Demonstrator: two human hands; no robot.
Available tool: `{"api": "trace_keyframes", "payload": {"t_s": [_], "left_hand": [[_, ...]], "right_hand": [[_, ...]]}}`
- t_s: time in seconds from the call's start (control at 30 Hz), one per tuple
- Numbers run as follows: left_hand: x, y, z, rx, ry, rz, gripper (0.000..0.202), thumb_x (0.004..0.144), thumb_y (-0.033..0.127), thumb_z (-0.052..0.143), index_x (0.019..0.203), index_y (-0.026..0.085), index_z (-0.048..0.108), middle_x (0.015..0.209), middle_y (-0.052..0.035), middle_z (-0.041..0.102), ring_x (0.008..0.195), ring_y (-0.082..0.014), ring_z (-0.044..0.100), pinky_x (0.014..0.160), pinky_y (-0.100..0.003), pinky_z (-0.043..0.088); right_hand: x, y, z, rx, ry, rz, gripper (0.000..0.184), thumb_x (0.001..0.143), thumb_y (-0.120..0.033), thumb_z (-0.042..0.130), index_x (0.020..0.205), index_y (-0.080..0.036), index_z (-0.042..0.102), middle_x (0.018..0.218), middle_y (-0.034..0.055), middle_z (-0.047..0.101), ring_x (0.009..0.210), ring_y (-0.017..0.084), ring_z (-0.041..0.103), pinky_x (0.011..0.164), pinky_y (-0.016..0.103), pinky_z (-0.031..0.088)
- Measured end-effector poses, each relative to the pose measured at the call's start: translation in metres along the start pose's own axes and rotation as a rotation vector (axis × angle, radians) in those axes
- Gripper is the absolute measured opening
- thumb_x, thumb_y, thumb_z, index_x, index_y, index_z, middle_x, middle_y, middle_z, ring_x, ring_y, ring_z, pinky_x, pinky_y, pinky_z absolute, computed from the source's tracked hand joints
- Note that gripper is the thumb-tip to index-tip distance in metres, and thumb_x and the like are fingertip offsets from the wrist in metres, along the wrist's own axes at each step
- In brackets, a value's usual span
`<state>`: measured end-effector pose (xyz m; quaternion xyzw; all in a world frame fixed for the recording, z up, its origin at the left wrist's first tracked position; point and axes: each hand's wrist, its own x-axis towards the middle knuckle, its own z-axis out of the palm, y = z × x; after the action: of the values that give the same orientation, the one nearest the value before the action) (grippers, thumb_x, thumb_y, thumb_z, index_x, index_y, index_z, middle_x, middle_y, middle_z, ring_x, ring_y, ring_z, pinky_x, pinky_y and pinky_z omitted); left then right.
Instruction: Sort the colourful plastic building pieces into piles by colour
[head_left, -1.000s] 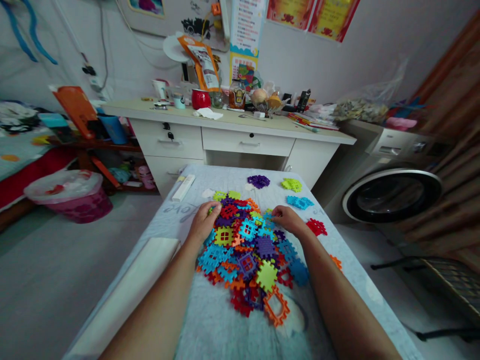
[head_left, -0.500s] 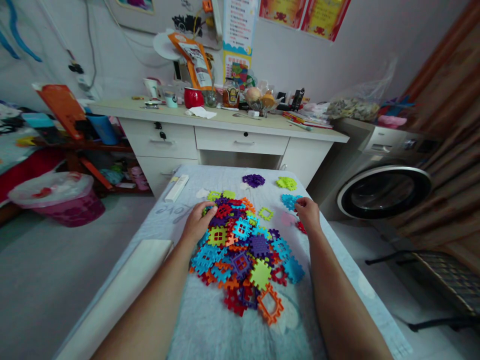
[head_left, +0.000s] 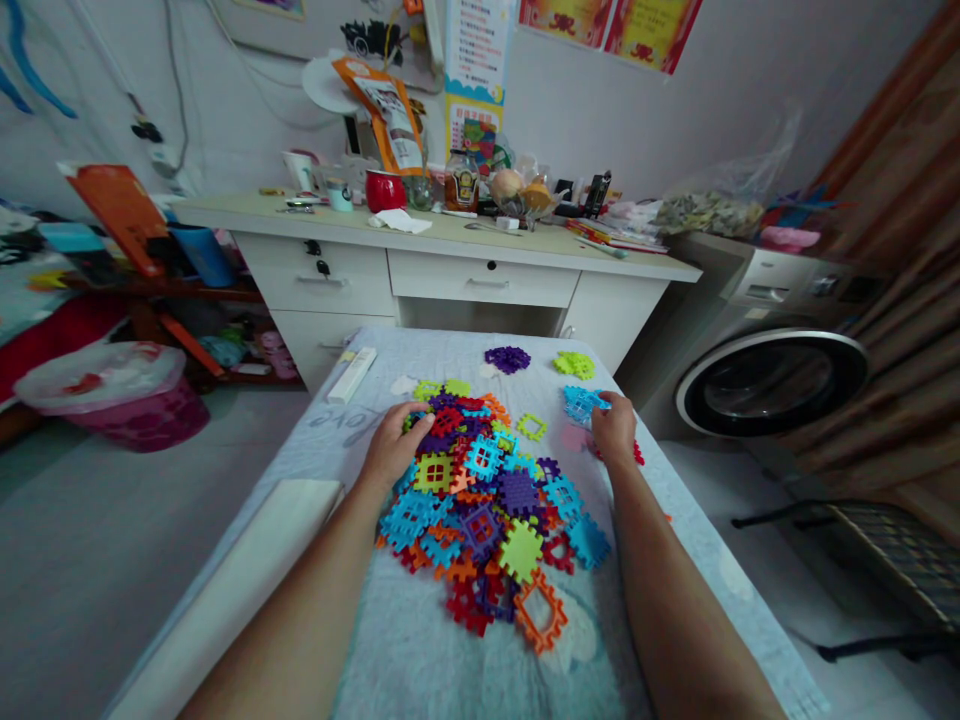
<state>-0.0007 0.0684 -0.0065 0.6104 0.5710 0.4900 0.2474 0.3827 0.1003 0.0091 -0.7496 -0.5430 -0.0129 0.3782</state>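
Toothed plastic building pieces lie in a mixed-colour pile (head_left: pixel 480 500) on the cloth-covered table. My left hand (head_left: pixel 394 440) rests against the pile's upper left edge, thumb and forefinger apart, touching pieces there; its other fingers are hidden. Farther to the right, my right hand (head_left: pixel 615 425) pinches the edge of a blue toothed piece (head_left: pixel 581 403) at a small blue group. Red pieces (head_left: pixel 637 453) show partly behind that wrist. Beyond the hands sit a purple group (head_left: pixel 508 360) and a lime-green group (head_left: pixel 574 365). A lone green square frame (head_left: pixel 531 427) lies between pile and right hand.
A white narrow box (head_left: pixel 352 376) lies at the table's far left. A long white board-like thing (head_left: pixel 262 570) runs along the left side. Behind stands a white desk (head_left: pixel 315 280) with jars and a red pot; a washing machine (head_left: pixel 750 350) is at right.
My right hand has shifted slightly right and nearer to me, and more of the blue group and the red pieces shows. My left hand stays at the pile.
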Motion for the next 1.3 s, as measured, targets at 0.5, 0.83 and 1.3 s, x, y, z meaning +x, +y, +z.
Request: {"api": "trace_keyframes", "payload": {"t_s": [0.5, 0.83, 1.3], "left_hand": [[0.000, 0.000, 0.000, 0.005, -0.005, -0.003, 0.039, 0.080, 0.050, 0.057, 0.103, 0.020, 0.068, 0.113, -0.0075, 0.067, 0.113, -0.0255, 0.059, 0.107, -0.041, 0.040], [0.000, -0.005, 0.001, 0.025, -0.008, 0.003, 0.038, 0.080, 0.048, 0.058, 0.105, 0.022, 0.067, 0.115, -0.0068, 0.067, 0.114, -0.0250, 0.059, 0.107, -0.042, 0.040], [0.000, -0.002, 0.001, 0.025, -0.005, -0.001, 0.037, 0.078, 0.048, 0.059, 0.103, 0.021, 0.067, 0.113, -0.0071, 0.066, 0.112, -0.0253, 0.059, 0.108, -0.042, 0.040]], "right_hand": [[-0.009, -0.008, 0.006, -0.333, -0.231, -0.239, 0.036, 0.085, -0.020, 0.053, 0.115, -0.010, 0.070, 0.124, 0.0190, 0.061, 0.120, 0.028, 0.052, 0.103, 0.041, 0.036], [-0.014, -0.005, 0.016, -0.214, -0.209, -0.172, 0.031, 0.080, -0.014, 0.056, 0.109, -0.015, 0.069, 0.109, 0.0125, 0.057, 0.098, 0.023, 0.057, 0.092, 0.032, 0.044], [-0.034, -0.058, 0.010, -0.216, -0.525, -0.499, 0.040, 0.085, -0.043, 0.063, 0.112, -0.013, 0.068, 0.108, 0.0143, 0.064, 0.104, 0.025, 0.057, 0.096, 0.034, 0.041]]}}
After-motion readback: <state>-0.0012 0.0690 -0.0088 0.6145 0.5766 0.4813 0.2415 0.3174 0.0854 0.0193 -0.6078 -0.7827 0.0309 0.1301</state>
